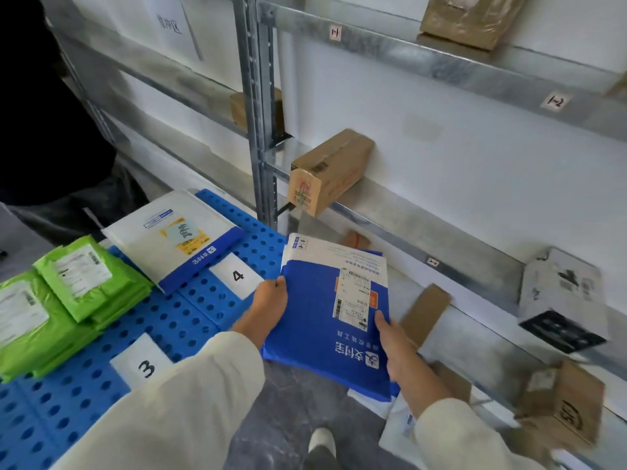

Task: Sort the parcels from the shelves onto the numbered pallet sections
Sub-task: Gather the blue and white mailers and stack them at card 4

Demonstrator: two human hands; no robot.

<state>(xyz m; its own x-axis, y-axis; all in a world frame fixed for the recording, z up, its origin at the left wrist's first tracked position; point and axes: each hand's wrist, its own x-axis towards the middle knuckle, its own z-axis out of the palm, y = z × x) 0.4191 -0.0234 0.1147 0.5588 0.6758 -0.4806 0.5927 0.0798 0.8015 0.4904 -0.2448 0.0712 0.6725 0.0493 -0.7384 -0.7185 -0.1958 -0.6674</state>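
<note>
I hold a flat blue and white parcel (322,310) with a shipping label in both hands, above the floor between the shelves and the blue pallet (190,320). My left hand (268,307) grips its left edge. My right hand (393,347) grips its right edge, thumb on top. More envelopes seem stacked under it. The pallet carries white cards marked 3 (144,366) and 4 (237,276). A white and blue parcel (173,239) lies behind card 4. Green bags (64,300) lie by card 3.
Metal shelves (441,69) run along the right wall. Brown boxes stand on them at the middle level (325,171), up top (471,18) and low right (563,405). A white and black box (563,296) sits on the right. A dark-clothed person (40,113) stands at the left.
</note>
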